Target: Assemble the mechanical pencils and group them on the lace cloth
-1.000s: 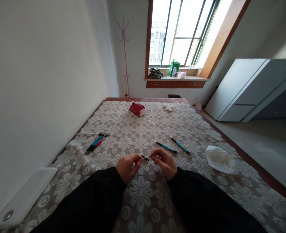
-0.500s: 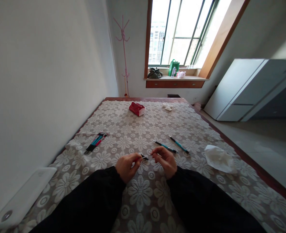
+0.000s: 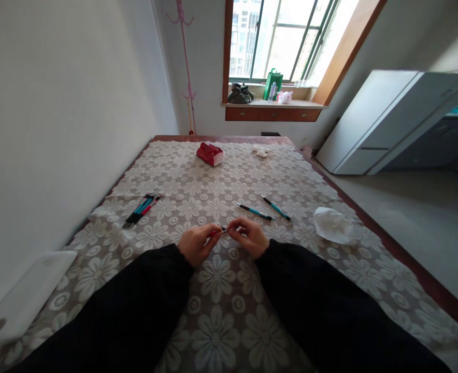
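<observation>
My left hand (image 3: 198, 244) is closed in a pinch round a red pen (image 3: 214, 233), mostly hidden by the fingers. My right hand (image 3: 249, 237) pinches at the pen's thin pale end; any small part between those fingertips is too small to make out. The two hands almost meet above the tablecloth. A small black piece (image 3: 224, 228) shows right by the fingertips, partly hidden. Beyond the right hand lie two teal-and-black pens (image 3: 255, 211) (image 3: 276, 207). Left of the hands rests a bunch of teal, red and black pens (image 3: 141, 210).
A floral lace cloth (image 3: 216, 331) covers the table. A crumpled white tissue (image 3: 333, 226) lies at the right, a red tissue pack (image 3: 209, 154) and a whitish crumpled item (image 3: 260, 151) farther back. A white flat case (image 3: 27, 298) lies along the left wall.
My right hand has closed in on the left, and the thin white stretch between them has shortened. The view has tilted down, so everything sits higher in the picture.
</observation>
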`<state>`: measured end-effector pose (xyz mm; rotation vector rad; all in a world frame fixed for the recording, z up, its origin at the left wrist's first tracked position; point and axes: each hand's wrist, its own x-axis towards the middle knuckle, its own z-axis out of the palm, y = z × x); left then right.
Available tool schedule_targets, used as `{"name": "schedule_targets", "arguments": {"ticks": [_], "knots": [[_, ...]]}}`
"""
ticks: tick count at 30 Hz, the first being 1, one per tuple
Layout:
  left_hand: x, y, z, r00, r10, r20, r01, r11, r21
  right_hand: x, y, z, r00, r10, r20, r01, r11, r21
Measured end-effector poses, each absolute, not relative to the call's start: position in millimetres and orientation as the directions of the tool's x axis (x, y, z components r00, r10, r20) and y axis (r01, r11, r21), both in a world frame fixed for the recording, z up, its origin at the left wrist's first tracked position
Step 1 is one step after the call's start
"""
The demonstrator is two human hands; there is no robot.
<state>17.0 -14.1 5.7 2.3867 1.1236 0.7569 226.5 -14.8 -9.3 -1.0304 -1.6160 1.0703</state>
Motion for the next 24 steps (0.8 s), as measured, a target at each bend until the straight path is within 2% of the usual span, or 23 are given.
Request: {"name": "schedule_targets", "arguments": {"ticks": [4, 6, 8, 10, 12, 14, 15, 17, 18, 20, 22, 24], "knots": [[16, -14, 3, 0.495, 0.783, 0.376, 0.554, -0.618, 0.558, 229, -13, -10, -0.283, 0.923, 0.261, 0.130, 0.306, -0.943], [15, -14, 2, 0.455, 0.791, 0.410, 0.541, -0.611, 0.577, 229, -11, -10, -0.268, 0.912, 0.309, 0.271, 0.380, -0.884], [14, -14, 1, 0.432, 0.792, 0.431, 0.528, -0.609, 0.592, 226, -8, -6, -0.294, 0.901, 0.318, 0.496, 0.429, -0.755], [13, -14, 0, 0.428, 0.786, 0.446, 0.517, -0.618, 0.592, 218, -5, 0, -0.374, 0.895, 0.243, 0.682, 0.443, -0.582], [12, -14, 1, 0.431, 0.780, 0.454, 0.513, -0.626, 0.588, 210, -1, 6, -0.421, 0.896, 0.140, 0.782, 0.437, -0.445], [12, -14, 1, 0.432, 0.782, 0.450, 0.519, -0.623, 0.585, 206, 4, 10, -0.410, 0.905, 0.112, 0.809, 0.418, -0.414], [12, -14, 2, 0.430, 0.786, 0.445, 0.523, -0.618, 0.587, 206, 6, 10, -0.389, 0.912, 0.128, 0.796, 0.402, -0.453], [12, -14, 2, 0.422, 0.795, 0.435, 0.535, -0.606, 0.589, 215, 11, 6, -0.311, 0.936, 0.166, 0.683, 0.342, -0.645], [12, -13, 2, 0.419, 0.798, 0.433, 0.540, -0.603, 0.587, 223, 13, 2, -0.258, 0.951, 0.168, 0.564, 0.290, -0.773], [13, -12, 1, 0.416, 0.801, 0.431, 0.549, -0.599, 0.583, 239, 15, -5, -0.151, 0.978, 0.145, 0.195, 0.173, -0.965], [14, -11, 1, 0.420, 0.808, 0.413, 0.551, -0.589, 0.590, 252, 14, -9, -0.060, 0.989, 0.138, -0.160, 0.127, -0.979], [18, -10, 2, 0.430, 0.820, 0.378, 0.552, -0.569, 0.609, 258, 10, -9, -0.006, 0.991, 0.136, -0.348, 0.126, -0.929]]}}
